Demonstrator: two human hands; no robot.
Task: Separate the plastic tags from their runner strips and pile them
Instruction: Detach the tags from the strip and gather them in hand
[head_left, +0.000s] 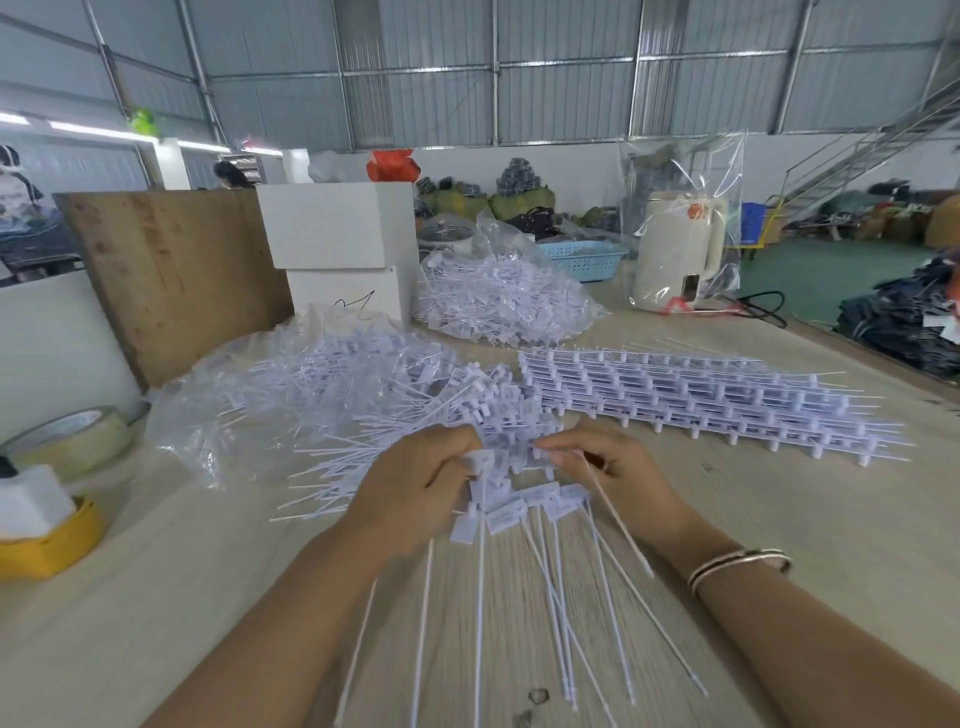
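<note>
While both hands meet over the counter (779, 519):
Left hand (415, 493): fingers curled round a bunch of plastic tags (498, 514), tails fanning toward the camera.
Right hand (613, 467): fingertips pinching the head of one tag (543, 454) at the bunch's top, thin tail trailing under the palm.
Loose tag pile (415, 410): just beyond the hands, spilling from the mouth of an open clear bag (228, 410) lying flat.
Runner strips (701, 400): stacked in rows right of the pile, tags attached.
Second clear bag (498, 301): farther back, stuffed with more white tags.
Blue basket (582, 260): behind that bag; contents hidden.
Tall clear bag (680, 171): upright, wrapping a cream kettle (675, 249).
White boxes (337, 244): two stacked, closed.
Yellow holder (52, 540): left edge, white block inside.
Tape roll (72, 436): beside it.
</note>
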